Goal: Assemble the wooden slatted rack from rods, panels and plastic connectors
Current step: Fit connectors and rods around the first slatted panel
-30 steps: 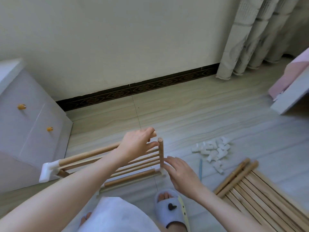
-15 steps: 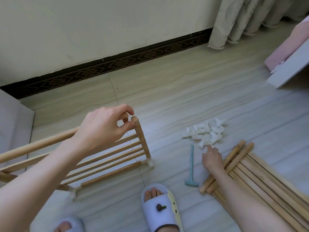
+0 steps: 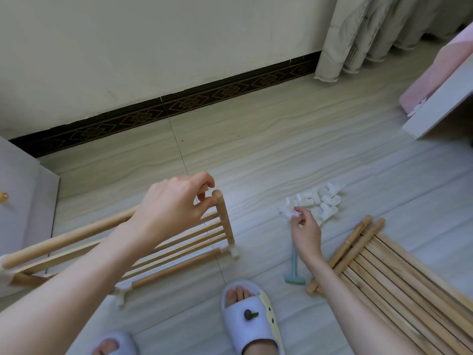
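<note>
the right hand (image 3: 305,230) has left the upright wooden rod (image 3: 224,218) and now pinches a white plastic connector (image 3: 290,214) from the floor pile (image 3: 318,201), its fingers clamped on it, presumably for the rod's bare top, while the left hand (image 3: 171,207) keeps gripping the half-built slatted rack (image 3: 163,252).

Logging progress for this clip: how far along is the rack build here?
Early stage. Done: one slatted shelf sits in white corner connectors with an upright rod seated. In hand: the left hand grips the top rod, the right hand pinches a connector from the pile. Left: loose rods and the panel lie unused.
</note>
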`<state>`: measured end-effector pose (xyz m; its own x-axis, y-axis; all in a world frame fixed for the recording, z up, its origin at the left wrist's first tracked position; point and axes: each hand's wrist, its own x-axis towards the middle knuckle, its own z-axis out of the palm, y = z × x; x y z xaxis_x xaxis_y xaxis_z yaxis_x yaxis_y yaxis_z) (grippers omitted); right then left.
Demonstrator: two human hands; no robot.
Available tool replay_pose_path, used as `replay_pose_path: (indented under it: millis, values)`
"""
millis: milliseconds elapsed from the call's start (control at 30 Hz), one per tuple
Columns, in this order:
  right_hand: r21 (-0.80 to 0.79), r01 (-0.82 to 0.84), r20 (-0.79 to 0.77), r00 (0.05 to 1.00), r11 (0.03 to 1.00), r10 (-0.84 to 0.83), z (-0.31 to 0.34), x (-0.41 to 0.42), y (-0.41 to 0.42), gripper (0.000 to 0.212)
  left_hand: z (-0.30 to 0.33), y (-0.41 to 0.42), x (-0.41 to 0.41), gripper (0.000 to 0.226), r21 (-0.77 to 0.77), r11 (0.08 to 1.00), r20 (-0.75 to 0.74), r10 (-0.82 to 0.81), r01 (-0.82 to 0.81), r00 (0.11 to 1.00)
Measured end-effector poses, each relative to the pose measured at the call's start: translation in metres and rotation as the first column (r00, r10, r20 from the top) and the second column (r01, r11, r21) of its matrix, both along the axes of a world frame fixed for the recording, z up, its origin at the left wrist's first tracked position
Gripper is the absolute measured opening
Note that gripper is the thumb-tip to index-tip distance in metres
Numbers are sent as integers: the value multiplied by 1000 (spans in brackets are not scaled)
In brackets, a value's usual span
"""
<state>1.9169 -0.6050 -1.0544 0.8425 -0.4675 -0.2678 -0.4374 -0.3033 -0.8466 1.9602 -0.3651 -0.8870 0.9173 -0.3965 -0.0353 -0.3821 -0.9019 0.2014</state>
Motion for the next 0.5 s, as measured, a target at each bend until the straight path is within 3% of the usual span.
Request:
replay_pose_path:
  millis: [67, 133, 167, 233, 333, 500]
  values:
    - [412, 78, 45, 993, 908, -106, 33, 1, 20, 15, 2, 0, -5, 32, -17, 1000, -11, 8, -8, 1000]
    - [764, 84, 33, 985, 640, -169, 64, 0, 36, 12, 3, -1, -9, 32, -26, 1000, -19, 12, -12, 1000]
    - [848, 67, 29, 985, 525, -172, 77, -1, 42, 11, 4, -2, -10, 32, -23, 1000, -24, 15, -16, 1000]
    - [919, 30, 33, 988, 393, -152, 94, -4, 54, 10, 6, -4, -11, 33, -23, 999, -33, 30, -30, 999]
    - [932, -13, 60, 991, 362, -118, 107, -5, 64, 18, 4, -4, -12, 36, -56, 997, -44, 45, -48, 998]
    - [890, -56, 121, 986, 452, -117, 123, 0, 70, 25, 2, 2, -8, 33, -58, 998, -77, 36, -41, 996]
